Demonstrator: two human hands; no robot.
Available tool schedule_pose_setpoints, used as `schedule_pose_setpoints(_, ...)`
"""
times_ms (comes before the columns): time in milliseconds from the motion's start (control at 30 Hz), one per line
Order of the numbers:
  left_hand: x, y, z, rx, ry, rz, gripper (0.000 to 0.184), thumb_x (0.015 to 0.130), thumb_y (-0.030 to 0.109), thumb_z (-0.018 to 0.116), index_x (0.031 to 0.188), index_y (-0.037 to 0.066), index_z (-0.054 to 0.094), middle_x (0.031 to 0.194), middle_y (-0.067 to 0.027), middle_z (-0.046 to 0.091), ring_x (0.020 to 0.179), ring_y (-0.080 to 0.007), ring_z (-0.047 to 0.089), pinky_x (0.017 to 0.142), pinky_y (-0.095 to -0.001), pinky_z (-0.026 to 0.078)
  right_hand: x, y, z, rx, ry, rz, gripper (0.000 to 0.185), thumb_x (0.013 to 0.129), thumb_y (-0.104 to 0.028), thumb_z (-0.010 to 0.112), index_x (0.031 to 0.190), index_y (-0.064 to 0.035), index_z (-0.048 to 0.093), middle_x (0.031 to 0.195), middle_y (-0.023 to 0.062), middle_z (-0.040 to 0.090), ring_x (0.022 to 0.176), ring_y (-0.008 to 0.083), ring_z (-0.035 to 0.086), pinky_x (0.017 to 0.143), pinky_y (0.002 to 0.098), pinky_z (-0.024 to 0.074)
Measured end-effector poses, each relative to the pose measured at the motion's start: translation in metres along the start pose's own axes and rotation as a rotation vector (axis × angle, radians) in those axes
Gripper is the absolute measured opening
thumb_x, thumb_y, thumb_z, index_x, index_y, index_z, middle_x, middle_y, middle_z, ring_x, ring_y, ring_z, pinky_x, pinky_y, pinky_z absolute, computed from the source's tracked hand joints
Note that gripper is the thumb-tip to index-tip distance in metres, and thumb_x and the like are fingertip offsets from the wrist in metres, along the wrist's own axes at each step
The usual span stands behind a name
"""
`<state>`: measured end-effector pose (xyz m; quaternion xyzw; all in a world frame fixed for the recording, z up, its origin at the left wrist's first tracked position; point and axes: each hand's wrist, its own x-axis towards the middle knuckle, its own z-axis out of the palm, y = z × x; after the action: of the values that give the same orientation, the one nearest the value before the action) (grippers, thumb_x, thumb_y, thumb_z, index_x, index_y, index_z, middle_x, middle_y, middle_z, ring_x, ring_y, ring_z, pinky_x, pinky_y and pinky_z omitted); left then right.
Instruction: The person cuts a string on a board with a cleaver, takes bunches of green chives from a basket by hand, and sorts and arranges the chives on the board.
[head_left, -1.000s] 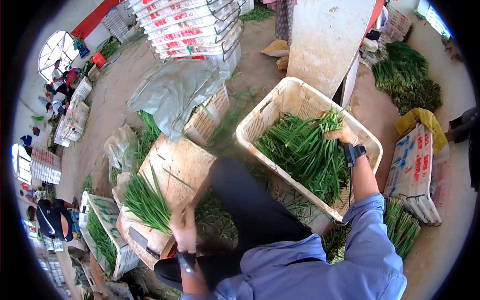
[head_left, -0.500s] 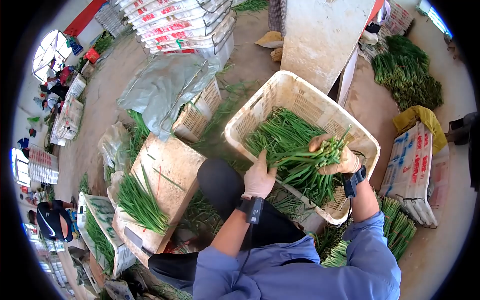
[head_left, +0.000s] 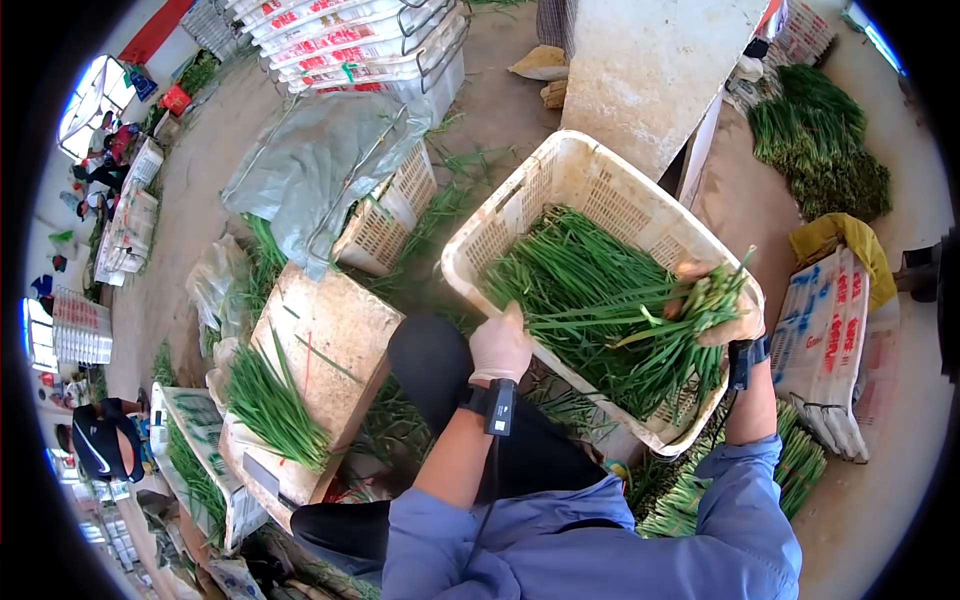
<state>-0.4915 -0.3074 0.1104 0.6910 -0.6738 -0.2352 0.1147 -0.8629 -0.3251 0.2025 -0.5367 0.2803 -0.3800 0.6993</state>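
My right hand (head_left: 738, 318) is wrapped round the pale stem ends of a bunch of chives (head_left: 690, 310), over the right end of a white plastic crate (head_left: 590, 150). The bunch's long green leaves trail left across the crate. At the crate's near rim my gloved left hand (head_left: 502, 345) has its fingers closed at the tips of some of those leaves; the exact hold is partly hidden. More loose chives (head_left: 580, 260) lie in the crate under the bunch.
Left of my knee, a low worn block (head_left: 345, 320) carries a small bundle of chives (head_left: 270, 410). Grey plastic sheeting (head_left: 320, 170) drapes another crate (head_left: 390, 220). Bundled greens (head_left: 680, 510) lie by my right side. Stacked white boxes (head_left: 350, 50) stand farther back.
My right hand has moved right with the bunch, toward the crate's end. My left hand has drawn slightly left and down, so the hands are farther apart.
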Motion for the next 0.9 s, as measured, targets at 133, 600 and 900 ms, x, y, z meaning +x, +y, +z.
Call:
schedule_pose_setpoints(133,0.011,-0.004,0.005,0.057,-0.041,-0.047,0.016,0.091,0.018,0.067,0.1,0.005,0.069,0.088,-0.0239,0.076,0.086,-0.0443,0.075,0.077,-0.0544,0.06,-0.005,0.008,-0.027,0.199,0.068,-0.137,0.103,0.057,0.0,0.097,0.151,-0.0058,0.053,0.112,0.0197,0.074,0.107,0.0373,0.072,0.091,0.0471,0.0586)
schedule_pose_setpoints(600,0.027,-0.011,-0.001,0.053,-0.046,-0.207,0.024,0.089,0.017,0.068,0.109,0.003,0.068,0.094,-0.0229,0.076,0.093,-0.0447,0.075,0.083,-0.0544,0.06,-0.005,-0.006,-0.036,0.182,0.23,-0.396,0.107,0.064,-0.01,0.096,0.157,-0.0054,0.043,0.109,0.0143,0.073,0.095,0.0331,0.071,0.084,0.0476,0.0628)
schedule_pose_setpoints(900,0.013,-0.002,0.001,-0.028,0.169,0.093,0.087,0.09,0.025,0.078,0.163,0.007,0.035,0.159,-0.0196,0.049,0.125,-0.0409,0.066,0.095,-0.0487,0.059,0.007,0.001,-0.03,0.14,0.276,-0.207,0.112,0.057,-0.01,0.096,0.156,-0.0063,0.045,0.116,0.017,0.074,0.109,0.0375,0.073,0.098,0.0509,0.06)
